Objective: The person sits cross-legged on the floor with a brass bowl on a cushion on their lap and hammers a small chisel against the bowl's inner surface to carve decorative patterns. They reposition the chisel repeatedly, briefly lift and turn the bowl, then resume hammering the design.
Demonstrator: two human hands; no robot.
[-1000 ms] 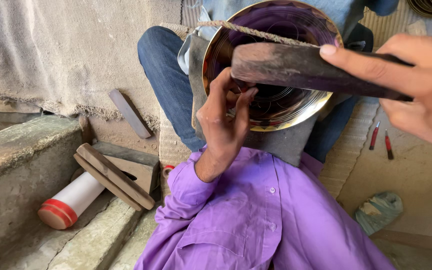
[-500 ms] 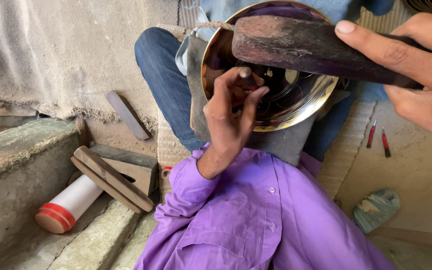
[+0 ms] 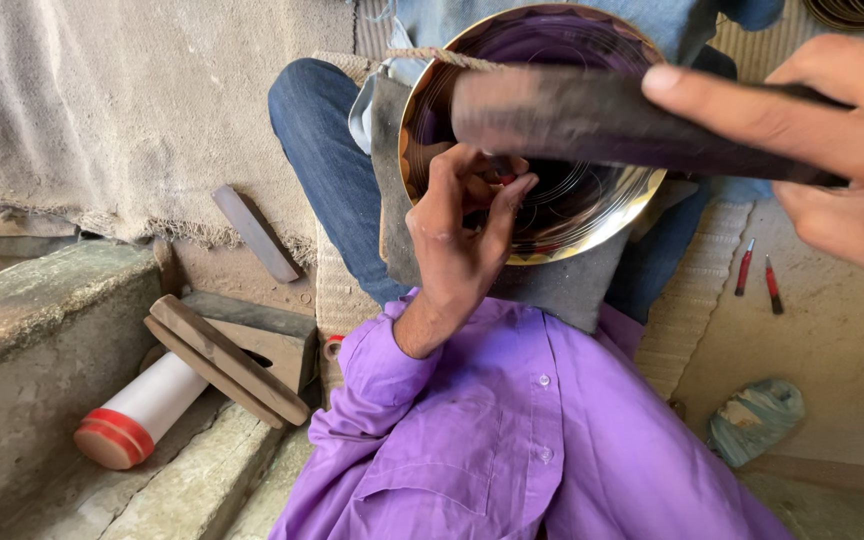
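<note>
Propped on the lap, the brass bowl (image 3: 552,150) could be dented or knocked loose by the dark bar (image 3: 592,120) gripped in the right hand (image 3: 842,150) — and the left hand (image 3: 462,235), pinched around a small tool (image 3: 500,170) inside it, could be struck.

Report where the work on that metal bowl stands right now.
Done: the brass bowl already shows concentric engraved rings across its shiny inside. In hand: the left hand pinches a small tool against the inner surface, while the right hand grips a dark wooden bar above it. Left: cannot tell how much more engraving remains.
</note>
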